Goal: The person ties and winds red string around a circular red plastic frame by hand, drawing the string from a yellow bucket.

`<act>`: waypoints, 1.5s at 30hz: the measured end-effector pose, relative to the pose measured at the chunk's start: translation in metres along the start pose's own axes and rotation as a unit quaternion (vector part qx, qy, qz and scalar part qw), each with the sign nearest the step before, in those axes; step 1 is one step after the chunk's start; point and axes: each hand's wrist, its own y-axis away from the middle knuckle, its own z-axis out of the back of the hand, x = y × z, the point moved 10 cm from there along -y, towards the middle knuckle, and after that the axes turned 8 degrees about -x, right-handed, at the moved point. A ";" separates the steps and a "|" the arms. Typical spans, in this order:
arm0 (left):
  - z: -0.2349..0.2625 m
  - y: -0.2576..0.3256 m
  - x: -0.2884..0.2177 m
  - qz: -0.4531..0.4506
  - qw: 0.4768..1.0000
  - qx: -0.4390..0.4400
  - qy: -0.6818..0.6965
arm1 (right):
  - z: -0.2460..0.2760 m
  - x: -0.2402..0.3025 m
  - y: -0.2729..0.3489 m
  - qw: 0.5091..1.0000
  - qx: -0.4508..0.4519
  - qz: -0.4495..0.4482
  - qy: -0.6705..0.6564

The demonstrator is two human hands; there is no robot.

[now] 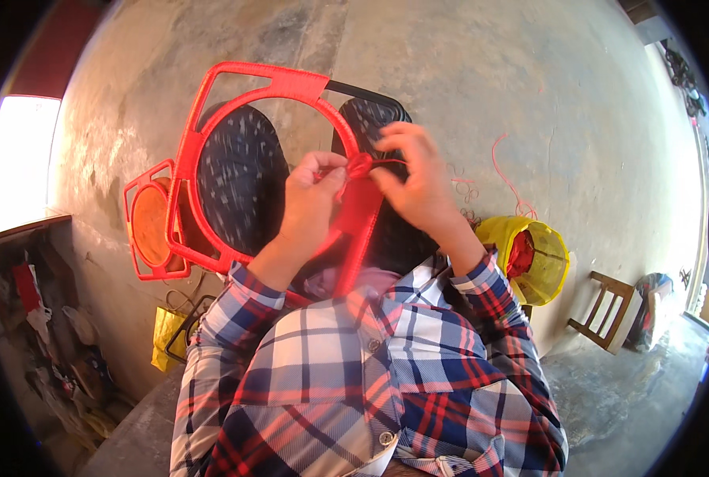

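A frame (198,203) of a ring set in a squarish outline leans across my lap, mostly wrapped in red cord. At its upper right, a black bar (362,89) shows without wrapping. A small bundle of red cord (360,164) sits against the ring's right side, between my hands. My left hand (310,195) is closed, thumb and forefinger pinching cord at the bundle's left. On the other side, my right hand (416,183) curls around a thin strand that leaves the bundle; its fingers are slightly blurred. My fingers hide part of the ring.
A smaller red frame with an orange round middle (151,226) stands at left, above a yellow bag (167,338). To the right are a yellow basket (563,254) holding red material, loose red cord (513,184) on the concrete floor, and a small wooden stool (609,312).
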 end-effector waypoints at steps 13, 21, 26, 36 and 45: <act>-0.029 0.007 0.031 0.244 0.944 0.093 0.200 | -0.030 -0.055 0.041 0.958 0.211 -0.178 -0.071; -0.034 0.011 0.014 0.226 0.937 0.113 0.241 | -0.033 -0.070 0.052 0.817 0.201 -0.406 -0.358; -0.036 0.013 0.011 0.221 0.932 0.137 0.251 | -0.034 -0.066 0.042 0.925 0.242 -0.252 -0.146; -0.030 0.010 0.017 0.222 0.936 0.115 0.250 | 0.025 -0.059 0.046 0.702 -0.128 -0.399 -0.576; -0.033 0.010 0.016 0.235 0.922 0.110 0.288 | 0.032 -0.065 0.041 0.652 -0.061 -0.400 -0.642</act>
